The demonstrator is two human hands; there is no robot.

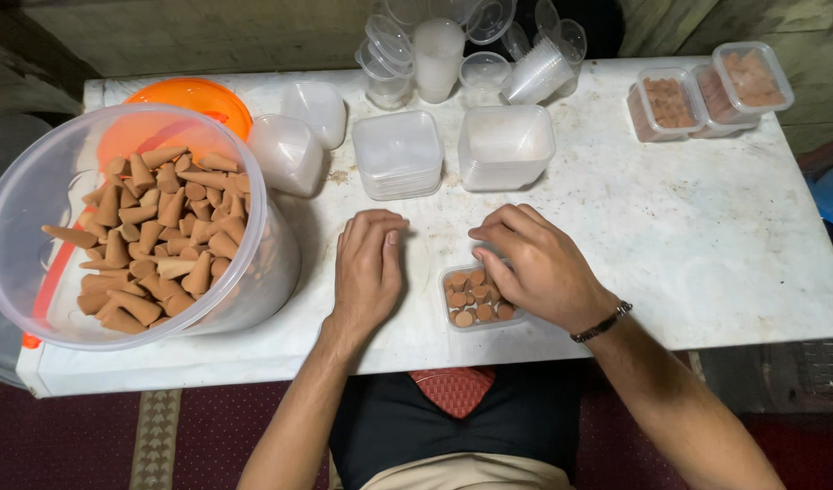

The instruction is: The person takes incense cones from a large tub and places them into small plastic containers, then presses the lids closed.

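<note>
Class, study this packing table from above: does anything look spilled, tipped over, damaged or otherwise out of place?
The stack of clear cups at the back lies tipped on its side, while the stack beside it stands upright. No cones are spilled: they sit in the big tub, the small box under the right hand, and the lidded boxes.

Two lidded clear packs of brown cones (pixel 706 91) stand at the table's (pixel 706 227) far right corner; an open one (pixel 475 298) sits at its near edge.
</note>
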